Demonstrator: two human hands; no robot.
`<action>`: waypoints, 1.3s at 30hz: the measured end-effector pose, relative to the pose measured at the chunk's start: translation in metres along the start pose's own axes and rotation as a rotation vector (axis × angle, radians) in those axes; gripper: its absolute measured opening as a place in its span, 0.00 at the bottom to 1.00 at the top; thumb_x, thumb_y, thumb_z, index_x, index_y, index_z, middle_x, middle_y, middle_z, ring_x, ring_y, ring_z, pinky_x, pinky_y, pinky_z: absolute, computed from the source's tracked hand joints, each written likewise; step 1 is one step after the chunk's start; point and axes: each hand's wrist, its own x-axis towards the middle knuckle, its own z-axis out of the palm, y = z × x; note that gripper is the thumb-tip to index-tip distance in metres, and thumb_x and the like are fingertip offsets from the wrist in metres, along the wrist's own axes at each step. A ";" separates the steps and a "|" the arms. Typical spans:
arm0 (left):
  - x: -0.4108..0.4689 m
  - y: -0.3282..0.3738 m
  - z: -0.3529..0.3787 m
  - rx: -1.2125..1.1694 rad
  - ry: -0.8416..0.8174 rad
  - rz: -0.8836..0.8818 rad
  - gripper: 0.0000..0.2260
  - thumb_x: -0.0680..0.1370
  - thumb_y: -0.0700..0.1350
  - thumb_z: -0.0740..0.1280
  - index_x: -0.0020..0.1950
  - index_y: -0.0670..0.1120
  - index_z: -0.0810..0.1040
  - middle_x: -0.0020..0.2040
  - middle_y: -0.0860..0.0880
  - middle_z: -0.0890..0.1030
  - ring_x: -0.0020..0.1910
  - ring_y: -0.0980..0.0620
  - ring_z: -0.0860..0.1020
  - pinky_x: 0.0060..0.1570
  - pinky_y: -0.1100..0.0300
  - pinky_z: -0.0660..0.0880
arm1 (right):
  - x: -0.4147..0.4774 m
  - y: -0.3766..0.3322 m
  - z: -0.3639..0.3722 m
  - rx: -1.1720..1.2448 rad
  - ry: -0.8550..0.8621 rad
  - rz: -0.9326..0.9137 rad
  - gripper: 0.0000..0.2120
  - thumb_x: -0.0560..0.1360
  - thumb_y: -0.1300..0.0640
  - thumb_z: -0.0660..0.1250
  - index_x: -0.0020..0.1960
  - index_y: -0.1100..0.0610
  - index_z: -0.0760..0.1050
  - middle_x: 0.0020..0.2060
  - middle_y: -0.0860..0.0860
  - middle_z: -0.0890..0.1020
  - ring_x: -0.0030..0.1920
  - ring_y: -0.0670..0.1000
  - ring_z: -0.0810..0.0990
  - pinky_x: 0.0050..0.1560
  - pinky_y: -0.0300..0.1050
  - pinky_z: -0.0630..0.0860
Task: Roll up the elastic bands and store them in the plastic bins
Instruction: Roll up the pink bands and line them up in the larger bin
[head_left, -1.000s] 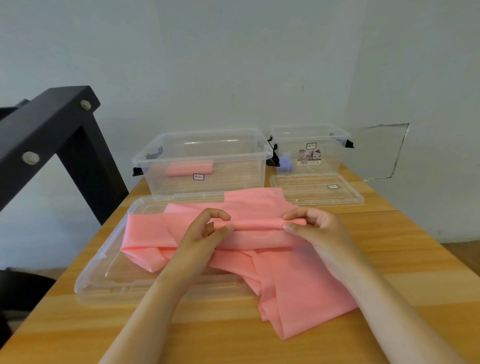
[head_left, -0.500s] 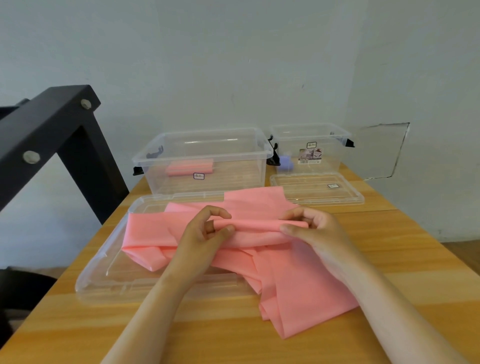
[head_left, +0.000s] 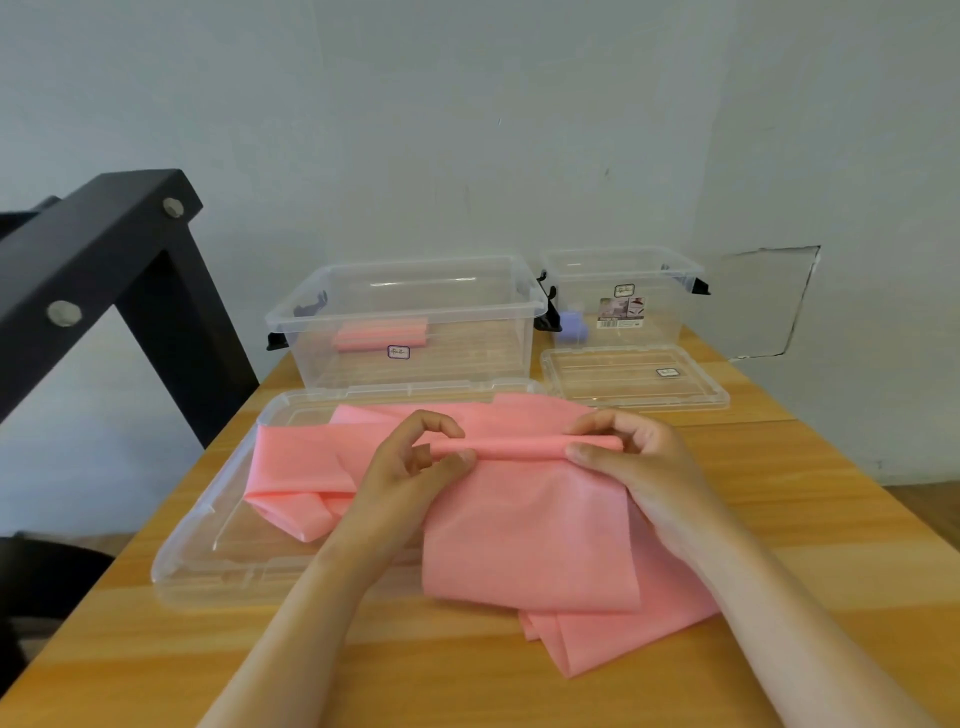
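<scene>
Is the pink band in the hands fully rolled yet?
No, barely started: left hand and right hand pinch a thin rolled edge, while most of the pink band lies loose.

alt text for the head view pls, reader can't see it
Left hand and right hand pinch the rolled end of a pink elastic band over a clear lid on a wooden table. Behind, a clear bin holds a pink roll.

My left hand (head_left: 410, 467) and right hand (head_left: 634, 462) sit level, fingers curled, each thumb and fingertips pinching one end of the pink band (head_left: 519, 447). Both my bare forearms reach forward.
</scene>
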 end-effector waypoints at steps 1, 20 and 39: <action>0.001 -0.001 0.000 -0.004 0.005 -0.007 0.03 0.78 0.41 0.68 0.47 0.47 0.74 0.29 0.52 0.72 0.32 0.51 0.69 0.30 0.61 0.66 | 0.000 0.001 0.000 0.001 0.000 -0.003 0.11 0.68 0.66 0.75 0.37 0.50 0.83 0.37 0.46 0.83 0.40 0.44 0.80 0.45 0.37 0.73; 0.004 -0.008 0.001 0.091 0.006 0.032 0.05 0.78 0.41 0.67 0.53 0.47 0.78 0.40 0.54 0.81 0.39 0.58 0.78 0.38 0.68 0.73 | 0.001 0.004 0.001 -0.040 -0.009 -0.011 0.10 0.68 0.68 0.74 0.40 0.54 0.81 0.40 0.46 0.83 0.43 0.43 0.81 0.45 0.33 0.73; 0.005 -0.009 0.002 0.070 0.088 -0.002 0.02 0.78 0.43 0.67 0.50 0.46 0.75 0.36 0.59 0.77 0.34 0.63 0.74 0.32 0.71 0.69 | 0.004 0.008 0.003 0.161 0.144 0.006 0.11 0.70 0.67 0.73 0.49 0.57 0.75 0.34 0.48 0.83 0.38 0.46 0.81 0.45 0.40 0.75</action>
